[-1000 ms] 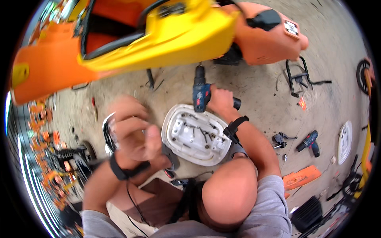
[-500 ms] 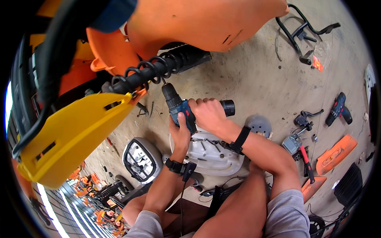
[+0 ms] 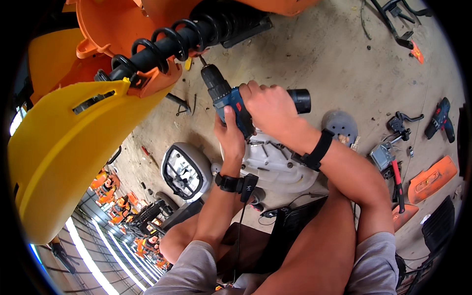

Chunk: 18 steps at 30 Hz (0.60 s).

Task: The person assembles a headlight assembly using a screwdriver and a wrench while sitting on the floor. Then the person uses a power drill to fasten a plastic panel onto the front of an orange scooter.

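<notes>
Both of my hands are on a blue and black cordless drill [image 3: 216, 84]. My right hand [image 3: 273, 109] wraps round its handle, and the black battery sticks out beyond the fist. Lower down, my left hand [image 3: 231, 135] grips the rear of the drill body, thumb along its side. The bit points up and away, its tip beside the lower edge of a black coil-spring shock absorber [image 3: 189, 39]; whether it touches anything I cannot tell. A yellow plastic panel [image 3: 73, 152] and an orange body part [image 3: 115, 27] adjoin the shock.
On the concrete floor lie a headlight [image 3: 184, 169] and a white plastic cover [image 3: 278, 169] with small hardware on it. To the right are a grey perforated clog [image 3: 339, 128], a red-and-black hammer [image 3: 397, 182], a second drill [image 3: 439, 120] and an orange panel [image 3: 432, 179].
The view has shifted, so the shock and orange part sit higher and further left, and the floor items further right. My hands remain on the drill, which appears higher in the picture.
</notes>
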{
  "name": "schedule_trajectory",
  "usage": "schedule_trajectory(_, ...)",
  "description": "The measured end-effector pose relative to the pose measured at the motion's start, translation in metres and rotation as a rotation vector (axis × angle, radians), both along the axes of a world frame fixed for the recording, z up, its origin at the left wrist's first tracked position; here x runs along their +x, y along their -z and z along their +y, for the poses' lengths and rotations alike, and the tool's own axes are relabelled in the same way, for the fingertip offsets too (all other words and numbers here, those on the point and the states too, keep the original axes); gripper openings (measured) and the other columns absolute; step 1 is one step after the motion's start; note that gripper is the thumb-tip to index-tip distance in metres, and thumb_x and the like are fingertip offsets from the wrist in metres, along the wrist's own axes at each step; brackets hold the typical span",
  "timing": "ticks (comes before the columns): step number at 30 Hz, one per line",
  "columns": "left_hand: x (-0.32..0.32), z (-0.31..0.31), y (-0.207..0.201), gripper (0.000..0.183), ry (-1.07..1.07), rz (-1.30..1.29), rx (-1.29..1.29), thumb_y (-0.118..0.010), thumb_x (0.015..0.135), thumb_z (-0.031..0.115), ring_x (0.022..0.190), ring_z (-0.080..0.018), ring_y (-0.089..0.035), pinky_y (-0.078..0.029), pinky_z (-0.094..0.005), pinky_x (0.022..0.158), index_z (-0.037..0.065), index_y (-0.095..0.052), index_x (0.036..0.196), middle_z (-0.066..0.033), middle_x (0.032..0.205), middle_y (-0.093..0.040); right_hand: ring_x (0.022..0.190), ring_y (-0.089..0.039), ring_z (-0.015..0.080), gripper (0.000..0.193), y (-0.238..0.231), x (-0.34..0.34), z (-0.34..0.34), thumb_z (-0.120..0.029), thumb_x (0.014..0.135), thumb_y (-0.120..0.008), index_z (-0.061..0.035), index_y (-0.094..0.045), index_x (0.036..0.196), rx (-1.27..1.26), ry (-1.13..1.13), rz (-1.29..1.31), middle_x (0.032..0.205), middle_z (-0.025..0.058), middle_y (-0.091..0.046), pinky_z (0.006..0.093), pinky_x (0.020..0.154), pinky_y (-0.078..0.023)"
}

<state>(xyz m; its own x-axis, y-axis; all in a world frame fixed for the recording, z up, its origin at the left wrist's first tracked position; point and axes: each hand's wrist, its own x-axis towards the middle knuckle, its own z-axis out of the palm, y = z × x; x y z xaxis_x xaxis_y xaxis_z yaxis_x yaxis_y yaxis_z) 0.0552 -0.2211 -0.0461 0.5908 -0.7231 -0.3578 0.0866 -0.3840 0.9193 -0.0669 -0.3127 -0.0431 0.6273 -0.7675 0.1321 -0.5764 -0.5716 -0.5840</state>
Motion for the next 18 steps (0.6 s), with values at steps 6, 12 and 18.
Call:
schedule_trajectory(6, -0.014, -0.009, -0.001, 0.042, -0.047, -0.045, -0.003, -0.046, 0.107, 0.044, 0.052, -0.0157, -0.061, -0.047, -0.0282, 0.04, 0.003, -0.052, 0.116, -0.0069, 0.078, -0.064, 0.074, -0.073, 0.0258, 0.041, 0.008, -0.005, -0.006, -0.012, 0.061, -0.081, -0.0009, -0.063, 0.097, 0.038, -0.014, -0.054, 0.085, 0.0118, -0.068, 0.034, 0.063, -0.057)
schedule_trajectory(12, -0.005, -0.006, -0.007, 0.042, 0.035, -0.092, 0.027, -0.048, 0.106, 0.041, 0.053, -0.0192, -0.062, -0.051, -0.0329, 0.042, 0.002, -0.051, 0.119, -0.0097, 0.08, -0.064, 0.075, -0.073, 0.0273, 0.037, 0.011, 0.001, -0.001, -0.012, 0.061, -0.08, -0.0012, -0.064, 0.093, 0.093, -0.021, -0.051, 0.084, 0.0135, -0.07, 0.0353, 0.065, -0.057)
schedule_trajectory(18, 0.0, -0.004, -0.006, 0.042, 0.048, -0.071, 0.028, -0.049, 0.106, 0.042, 0.053, -0.0196, -0.063, -0.051, -0.0336, 0.042, 0.002, -0.05, 0.12, -0.01, 0.08, -0.064, 0.074, -0.073, 0.028, 0.027, 0.008, 0.003, 0.003, -0.01, 0.066, -0.076, -0.0022, -0.065, 0.089, 0.096, 0.014, -0.062, 0.08, 0.0135, -0.071, 0.0356, 0.065, -0.057)
